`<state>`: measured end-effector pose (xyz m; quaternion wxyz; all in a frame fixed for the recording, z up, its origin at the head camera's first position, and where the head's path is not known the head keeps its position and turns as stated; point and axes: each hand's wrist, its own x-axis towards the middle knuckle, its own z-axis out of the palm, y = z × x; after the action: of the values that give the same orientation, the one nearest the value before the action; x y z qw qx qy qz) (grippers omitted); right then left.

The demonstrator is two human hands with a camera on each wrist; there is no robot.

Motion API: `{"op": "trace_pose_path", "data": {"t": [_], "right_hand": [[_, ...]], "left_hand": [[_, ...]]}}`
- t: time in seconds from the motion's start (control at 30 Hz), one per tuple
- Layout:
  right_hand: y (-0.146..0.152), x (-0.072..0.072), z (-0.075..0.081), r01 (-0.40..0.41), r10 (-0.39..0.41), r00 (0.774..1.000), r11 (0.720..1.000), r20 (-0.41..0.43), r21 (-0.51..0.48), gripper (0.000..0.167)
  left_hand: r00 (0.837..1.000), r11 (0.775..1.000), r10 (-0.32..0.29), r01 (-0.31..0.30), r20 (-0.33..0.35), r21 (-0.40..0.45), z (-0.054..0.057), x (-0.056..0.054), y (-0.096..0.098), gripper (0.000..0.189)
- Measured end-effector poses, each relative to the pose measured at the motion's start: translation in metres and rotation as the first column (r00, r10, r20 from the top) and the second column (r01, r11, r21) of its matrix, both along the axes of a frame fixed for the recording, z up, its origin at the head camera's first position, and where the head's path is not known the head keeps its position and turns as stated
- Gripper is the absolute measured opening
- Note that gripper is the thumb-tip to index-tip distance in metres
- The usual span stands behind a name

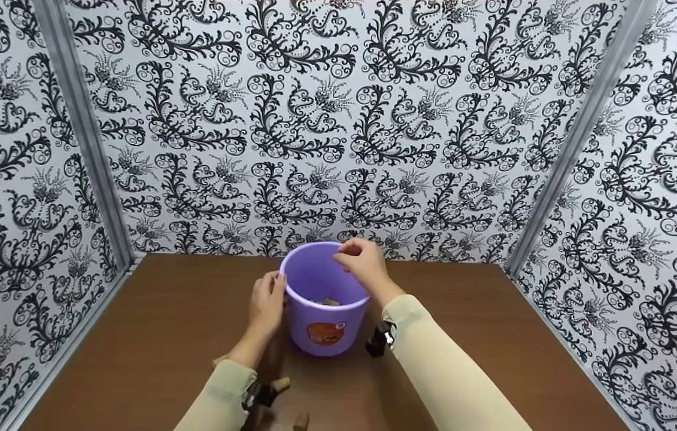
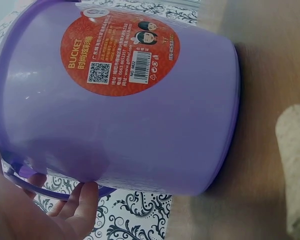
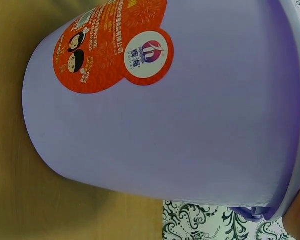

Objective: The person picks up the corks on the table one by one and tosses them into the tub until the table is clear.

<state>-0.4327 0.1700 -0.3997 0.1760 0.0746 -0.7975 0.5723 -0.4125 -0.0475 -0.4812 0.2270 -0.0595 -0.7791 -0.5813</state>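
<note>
A purple bucket (image 1: 326, 326) with a red-orange label stands upright on the table. My left hand (image 1: 267, 299) holds its left side at the rim; in the left wrist view, fingers (image 2: 88, 205) touch the outer wall beside the bucket's handle (image 2: 50, 192). Over the right rear part of the rim is my right hand (image 1: 362, 262), its fingers bent and the thumb near the index finger. Whether anything sits between those fingertips is hidden. Inside the bucket lie small tan pieces that look like corks (image 1: 330, 301).
Cork-like cylinders lie on the brown table (image 1: 464, 335) near my left forearm: one cylinder (image 1: 282, 384) by the wrist camera, another cylinder (image 1: 301, 421) at the front. Patterned walls (image 1: 314, 120) with grey metal posts (image 1: 84, 120) enclose the table at the back and sides.
</note>
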Motion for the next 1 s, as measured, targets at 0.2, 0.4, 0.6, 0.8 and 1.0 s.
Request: {"op": "trace_pose_path", "data": {"t": [0.2,0.4,0.6,0.8,1.0], "right_hand": [[-0.002,-0.001,-0.002,0.003,-0.003,1.0,1.0,-0.019,0.003,0.016],[-0.001,-0.005,-0.004,0.002,-0.004,1.0,0.998,-0.031,-0.069,0.018],[0.006,-0.008,-0.006,-0.013,-0.015,0.996,0.955,-0.091,-0.295,0.02],[0.014,-0.005,-0.009,-0.02,-0.023,0.994,0.93,-0.111,-0.366,0.021],[0.013,-0.004,-0.009,-0.051,0.006,0.994,0.907,-0.109,-0.418,0.014]], "left_hand": [[1.0,1.0,0.013,-0.013,0.008,-0.003,-0.002,-0.003,-0.001,0.031],[0.999,1.0,0.017,-0.017,0.033,-0.008,-0.001,-0.002,-0.005,0.033],[1.0,1.0,0.005,-0.005,0.03,0.009,0.003,-0.002,-0.003,0.032],[1.0,1.0,0.016,-0.016,0.023,0.014,-0.001,-0.003,0.003,0.03],[1.0,1.0,0.005,-0.005,0.019,0.019,-0.001,-0.001,0.001,0.03]]}}
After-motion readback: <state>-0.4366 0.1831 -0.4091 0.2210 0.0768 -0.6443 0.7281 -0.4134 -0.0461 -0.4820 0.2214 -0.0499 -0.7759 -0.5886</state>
